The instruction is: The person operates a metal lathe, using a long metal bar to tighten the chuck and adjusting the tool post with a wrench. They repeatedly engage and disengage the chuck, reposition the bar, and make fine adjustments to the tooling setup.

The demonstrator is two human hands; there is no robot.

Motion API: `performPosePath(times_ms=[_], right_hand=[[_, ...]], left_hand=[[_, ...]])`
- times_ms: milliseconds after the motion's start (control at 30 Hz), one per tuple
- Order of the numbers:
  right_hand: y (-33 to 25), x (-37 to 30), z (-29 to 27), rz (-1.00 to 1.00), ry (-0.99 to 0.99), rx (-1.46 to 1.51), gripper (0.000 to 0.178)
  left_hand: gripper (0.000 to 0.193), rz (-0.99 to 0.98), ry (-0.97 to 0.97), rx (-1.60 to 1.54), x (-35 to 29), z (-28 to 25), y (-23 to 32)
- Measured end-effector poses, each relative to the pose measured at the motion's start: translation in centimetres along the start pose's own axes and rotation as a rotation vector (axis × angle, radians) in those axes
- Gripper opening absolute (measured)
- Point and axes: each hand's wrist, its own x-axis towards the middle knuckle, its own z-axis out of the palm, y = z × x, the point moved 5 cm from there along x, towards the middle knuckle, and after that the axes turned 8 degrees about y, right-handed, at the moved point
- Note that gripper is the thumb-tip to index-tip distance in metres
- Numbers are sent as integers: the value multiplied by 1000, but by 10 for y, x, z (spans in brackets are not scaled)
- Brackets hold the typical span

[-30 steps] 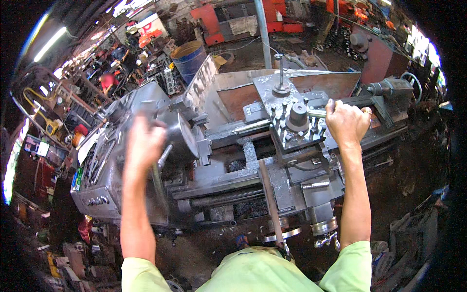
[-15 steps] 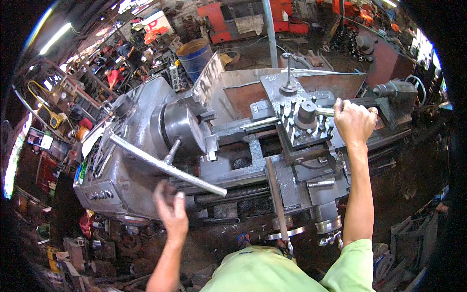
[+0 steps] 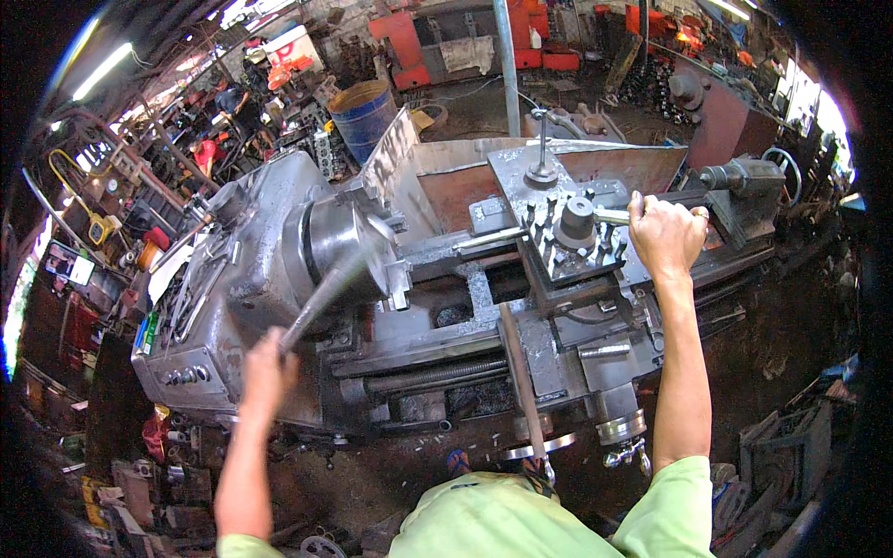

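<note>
My left hand [image 3: 268,370], blurred by motion, is closed round the near end of a chuck key [image 3: 326,296]. The key's long steel bar slants up and away from my fist, smeared, across the front of the round lathe chuck [image 3: 340,244]. Where the key meets the chuck cannot be made out. On the right, my right hand [image 3: 668,234] is wrapped round the end of the tool post lever [image 3: 611,217]. This lever runs left to the conical hub [image 3: 577,221] on top of the square tool post [image 3: 558,186], which carries several bolts.
A long bar [image 3: 521,381] leans over the carriage near my body. Tools lie on the headstock [image 3: 265,232] at left. The tailstock [image 3: 744,186] stands at the far right. Behind the lathe are a blue drum [image 3: 363,116] and a post [image 3: 508,65]. A person [image 3: 233,98] is in the left background.
My left hand has gone from open beside the bar to gripping it, moving left and down. The bar has swung round to a steep slant. My right hand keeps its hold on the lever.
</note>
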Motion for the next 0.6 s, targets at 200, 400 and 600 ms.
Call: performPosePath(times_ms=[200, 400, 600], right_hand=[[-2, 1, -2, -3, 21, -36, 44], [-1, -1, 0, -25, 37, -18, 42], [-2, -2, 2, 1, 45, -31, 41]], left_hand=[[38, 352, 479, 586, 134, -35, -5], [63, 16, 817, 131, 99, -57, 33], [58, -787, 142, -728, -45, 62, 85]])
